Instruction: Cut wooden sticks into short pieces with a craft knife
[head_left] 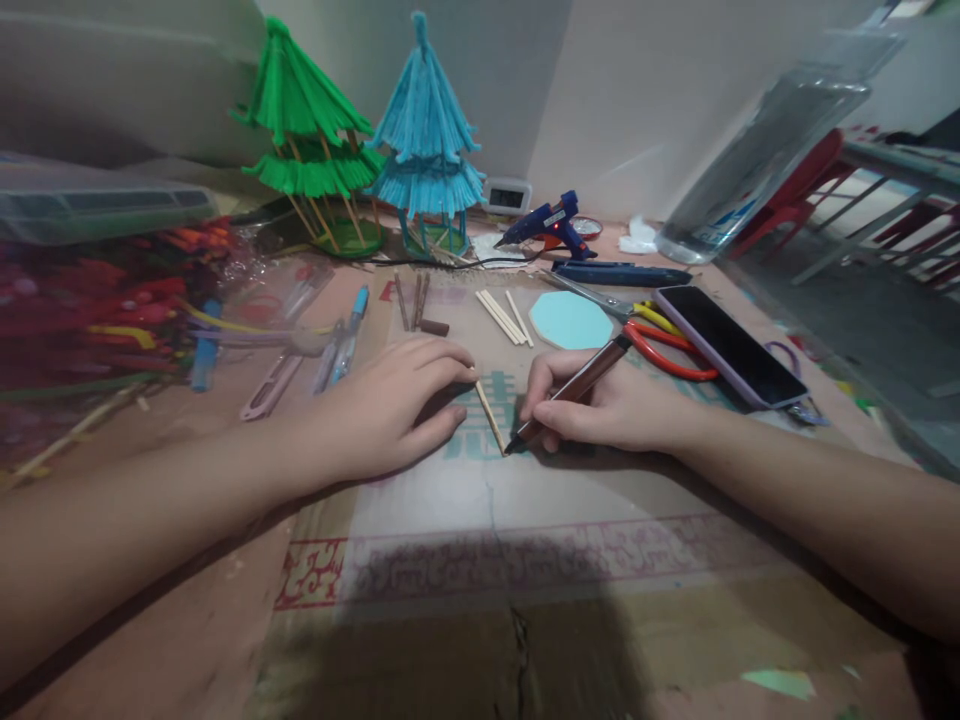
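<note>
My right hand is closed around a brown marker, pen-style. Its dark tip meets the near end of a thin wooden stick lying slanted on the cardboard. My left hand rests palm down, its index fingertip pressing the far end of that stick and its thumb bent in beside it. Beyond my left hand lie several brown-coloured sticks and a brown marker cap. Several plain sticks sit side by side next to a light blue octagonal piece.
Green and blue pipe-cleaner pavilions stand at the back, left of a glue gun. Scissors, a phone and a bottle are on the right. Pipe cleaners crowd the left, beside a cutter.
</note>
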